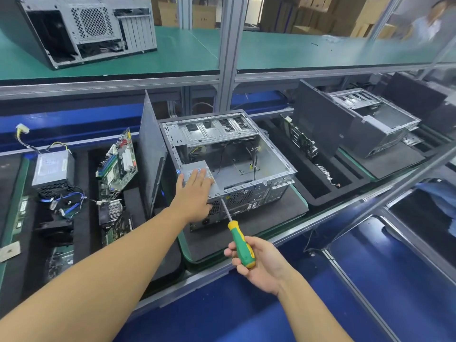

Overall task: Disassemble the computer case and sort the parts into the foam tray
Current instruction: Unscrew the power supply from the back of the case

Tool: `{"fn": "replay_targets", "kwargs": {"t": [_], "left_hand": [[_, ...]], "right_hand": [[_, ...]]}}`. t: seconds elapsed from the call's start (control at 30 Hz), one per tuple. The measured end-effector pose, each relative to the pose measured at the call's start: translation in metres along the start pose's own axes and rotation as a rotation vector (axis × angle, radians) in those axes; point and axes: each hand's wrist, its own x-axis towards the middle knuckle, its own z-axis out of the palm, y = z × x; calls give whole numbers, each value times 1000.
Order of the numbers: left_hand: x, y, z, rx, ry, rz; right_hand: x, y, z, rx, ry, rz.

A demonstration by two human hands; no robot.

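Left hand (195, 191), fingers straight and close together, lies flat on the power supply (192, 166) at the 8 o'clock corner of the open, side-lying computer case (246, 156), centred on a foam tray (259, 223); right hand (259, 262) at 6 o'clock grips a green-yellow screwdriver (240, 245), tip at its rear panel.

A green-topped shelf (296, 53) runs across above, divided by a grey metal post (228, 45). At its left end sits a spare grey computer shell (81, 28), back panel facing out. Cardboard boxes (308, 13) are stacked behind. A person in pale clothing (429, 25) is at far right.
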Motion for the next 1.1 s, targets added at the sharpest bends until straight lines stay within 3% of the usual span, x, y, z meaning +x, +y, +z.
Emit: {"fn": "replay_targets", "kwargs": {"t": [0.1,0.27,0.33,0.37,0.43,0.5,0.57,0.73,0.83,0.97,1.1], "left_hand": [[0,-2,1,2,4,9],[1,-2,2,10,5,11],[2,-3,4,14,9,14],[2,-3,5,17,14,17],[2,-4,6,20,16,25],[3,-5,7,18,15,28],[3,-6,7,19,15,29],[5,-6,8,18,22,30],[4,-5,7,16,18,29],[2,-5,7,19,31,32],[2,-6,6,8,26,34]], "right_hand": [[3,8,1,-158,89,-123],[10,22,10,-674,453,-436],[10,21,11,-821,490,-455],[11,18,13,-801,486,-426],[10,7,16,-524,420,-261],[7,-2,14,-277,264,-37],[5,-6,10,-196,158,33],[5,5,9,-159,245,-168],[9,10,12,-384,335,-214],[8,6,19,-503,341,-186],[5,-8,15,-241,159,47]]}}
